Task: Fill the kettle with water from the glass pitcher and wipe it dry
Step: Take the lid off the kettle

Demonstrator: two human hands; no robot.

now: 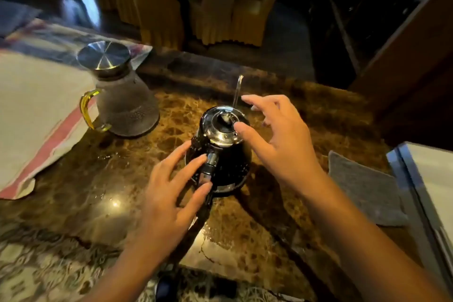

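Surface: brown marbled stone counter (137, 179) is being lit from above, with yellow-covered chairs (220, 7) standing in the dim room behind it.
Cloth at left: cream cloth with a red stripe (36, 117) is lying over the counter's left part.
Pitcher: clear textured glass pitcher with a yellow handle and a round steel lid (125, 103) is standing upright at the cloth's edge, lid on, well apart from both hands.
Left hand: left hand (169, 193) is being held open, fingers spread, fingertips touching the kettle's handle without gripping it.
Kettle: black gooseneck kettle with a shiny steel lid (220, 149) is sitting upright mid-counter, lid on, thin spout pointing away.
Right hand: right hand (277, 140) is being held open over the lid, thumb beside the knob, nothing gripped.
Pad at right: grey square cloth (362, 189) is lying flat near the counter's right edge.
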